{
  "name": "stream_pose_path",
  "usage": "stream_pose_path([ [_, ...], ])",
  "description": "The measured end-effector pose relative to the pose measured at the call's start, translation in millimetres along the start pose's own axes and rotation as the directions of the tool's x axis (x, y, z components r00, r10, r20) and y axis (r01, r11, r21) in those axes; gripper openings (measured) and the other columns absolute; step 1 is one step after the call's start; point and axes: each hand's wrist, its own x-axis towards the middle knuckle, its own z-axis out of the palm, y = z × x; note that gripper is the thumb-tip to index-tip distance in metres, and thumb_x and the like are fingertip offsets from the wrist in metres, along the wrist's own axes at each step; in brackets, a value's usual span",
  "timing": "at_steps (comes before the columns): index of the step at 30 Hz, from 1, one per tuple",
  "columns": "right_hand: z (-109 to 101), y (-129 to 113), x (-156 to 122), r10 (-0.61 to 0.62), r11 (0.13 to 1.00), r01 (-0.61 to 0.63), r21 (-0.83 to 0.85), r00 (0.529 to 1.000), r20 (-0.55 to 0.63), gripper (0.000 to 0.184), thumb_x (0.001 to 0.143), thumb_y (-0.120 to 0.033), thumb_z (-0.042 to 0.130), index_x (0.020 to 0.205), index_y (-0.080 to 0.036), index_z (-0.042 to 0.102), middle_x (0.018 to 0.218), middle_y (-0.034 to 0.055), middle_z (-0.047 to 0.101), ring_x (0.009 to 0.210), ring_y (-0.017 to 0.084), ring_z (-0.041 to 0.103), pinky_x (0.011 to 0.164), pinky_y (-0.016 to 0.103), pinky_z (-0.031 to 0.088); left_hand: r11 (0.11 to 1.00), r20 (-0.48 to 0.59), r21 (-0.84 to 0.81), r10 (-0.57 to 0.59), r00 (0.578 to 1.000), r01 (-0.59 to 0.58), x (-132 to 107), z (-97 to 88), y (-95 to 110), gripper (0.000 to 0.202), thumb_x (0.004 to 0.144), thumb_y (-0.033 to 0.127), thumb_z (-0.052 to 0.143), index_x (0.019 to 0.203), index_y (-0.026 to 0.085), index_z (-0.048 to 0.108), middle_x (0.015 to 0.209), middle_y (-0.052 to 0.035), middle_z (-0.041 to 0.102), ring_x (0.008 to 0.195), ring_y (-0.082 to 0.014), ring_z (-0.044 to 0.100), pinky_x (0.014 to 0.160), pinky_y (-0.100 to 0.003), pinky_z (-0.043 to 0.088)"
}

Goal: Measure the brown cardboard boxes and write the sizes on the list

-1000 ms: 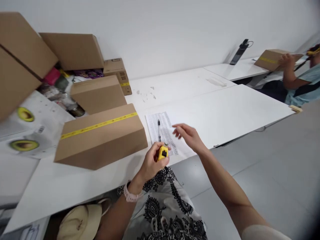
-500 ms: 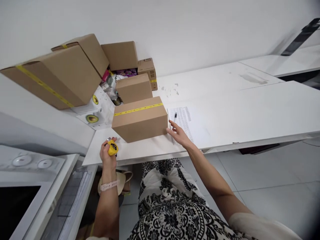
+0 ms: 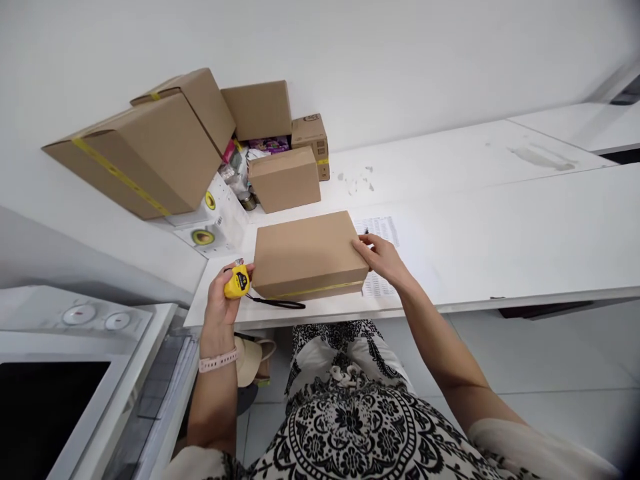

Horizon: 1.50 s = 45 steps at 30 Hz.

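Observation:
In the head view a closed cardboard box (image 3: 310, 250) lies on the white table in front of me, its yellow tape strip running along the lower side that faces me. My left hand (image 3: 223, 293) is wrapped round a yellow tape measure (image 3: 237, 283), and its fingertips reach the box's left end. A black wrist strap (image 3: 280, 303) trails from the tape measure along the table. The box's right end is gripped by my right hand (image 3: 384, 259), thumb on top and fingers at the end face. Printed sheets (image 3: 383, 230) lie partly under that hand; a pen there is mostly hidden.
Behind stands a smaller cardboard box (image 3: 286, 180), with more boxes along the wall. On the left a large taped box (image 3: 150, 157) rests on white cartons with avocado pictures (image 3: 215, 233). A white appliance with knobs (image 3: 75, 327) stands at lower left. The table (image 3: 480, 233) stretches right.
The box has been tipped over, so its tape strip went from the top to the side facing me. My right hand has closed on its right end; my left hand moved in beside its left end.

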Motion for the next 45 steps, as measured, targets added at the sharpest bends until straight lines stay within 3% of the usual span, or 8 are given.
stream_pose_path([
  [5,-0.7,-41.2,-19.7,-0.218,0.974,0.225,0.032,0.965,-0.149,0.032,0.096,-0.046,0.053,0.112,-0.023,0.070,0.104,0.0090,0.070,0.080,0.019,0.061,0.070,0.035,0.047,0.989,0.325,0.141,0.006,0.946,-0.054,-35.1,29.5,28.7,0.041,0.067,0.038,0.081,0.100,0.018,0.066,0.092,-0.0111,0.077,0.075,-0.0269,0.075,0.072,-0.039,0.058],
  [9,5.3,-82.9,-52.5,-0.339,0.925,0.256,0.281,0.890,0.304,0.043,0.103,-0.051,0.043,0.087,-0.021,0.069,0.080,0.0039,0.068,0.069,0.015,0.058,0.061,0.030,0.040,0.921,0.707,0.389,-0.304,0.638,0.007,-58.1,64.4,42.7,0.042,0.073,0.035,0.080,0.111,0.021,0.067,0.100,-0.0125,0.074,0.079,-0.0255,0.072,0.065,-0.033,0.055],
  [13,14.7,-84.3,-73.8,-0.321,0.942,0.247,0.226,0.861,0.395,0.042,0.100,-0.053,0.049,0.076,-0.020,0.059,0.064,-0.0017,0.055,0.058,0.011,0.047,0.054,0.029,0.029,0.814,0.764,0.569,-0.473,0.440,-0.113,-56.3,81.9,42.7,0.042,0.079,0.035,0.074,0.118,0.022,0.066,0.094,-0.0087,0.071,0.082,-0.0238,0.067,0.065,-0.030,0.052],
  [19,18.5,-70.0,-76.8,-0.292,0.941,0.183,0.285,0.867,0.404,0.044,0.100,-0.049,0.050,0.065,-0.021,0.046,0.058,-0.0046,0.040,0.052,0.009,0.035,0.050,0.028,0.022,0.772,0.782,0.602,-0.516,0.349,-0.207,-46.3,95.3,40.8,0.035,0.080,0.030,0.071,0.114,0.022,0.069,0.090,-0.0060,0.069,0.076,-0.0211,0.064,0.063,-0.028,0.050],
  [22,10.5,-58.5,-56.2,-0.249,0.889,0.056,0.455,0.892,0.378,0.044,0.095,-0.047,0.054,0.061,-0.022,0.046,0.055,-0.0047,0.039,0.048,0.010,0.032,0.047,0.027,0.022,0.801,0.767,0.590,-0.515,0.382,-0.105,-29.1,94.2,43.9,0.042,0.075,0.027,0.075,0.117,0.024,0.067,0.095,-0.0077,0.071,0.075,-0.0217,0.066,0.063,-0.030,0.052],
  [29,-13.8,1.7,26.6,0.085,0.758,-0.112,0.642,0.994,0.072,0.048,0.078,-0.043,0.065,0.050,-0.024,0.031,0.047,-0.0056,0.029,0.048,0.009,0.022,0.048,0.028,0.017,0.831,0.612,0.555,-0.441,0.656,0.041,68.7,35.4,64.5,0.037,0.069,0.038,0.079,0.097,0.014,0.076,0.066,-0.0122,0.069,0.050,-0.0210,0.060,0.045,-0.030,0.045],
  [39,18.2,20.9,35.5,0.152,0.819,-0.182,0.544,0.983,0.100,0.045,0.076,-0.045,0.064,0.049,-0.023,0.035,0.050,-0.0040,0.034,0.052,0.010,0.027,0.051,0.027,0.022,0.779,0.416,0.595,-0.509,0.753,0.197,123.7,-3.3,51.5,0.030,0.062,0.032,0.080,0.084,0.011,0.077,0.069,-0.0178,0.069,0.052,-0.0282,0.066,0.043,-0.033,0.049],
  [45,16.4,16.7,33.7,0.137,0.861,-0.158,0.483,0.987,0.080,0.050,0.079,-0.048,0.065,0.053,-0.023,0.031,0.055,-0.0049,0.030,0.054,0.010,0.026,0.051,0.027,0.023,0.789,0.480,0.593,-0.507,0.716,0.160,129.4,-11.8,48.1,0.035,0.065,0.032,0.077,0.090,0.008,0.077,0.072,-0.0199,0.071,0.055,-0.0298,0.068,0.046,-0.034,0.049],
])
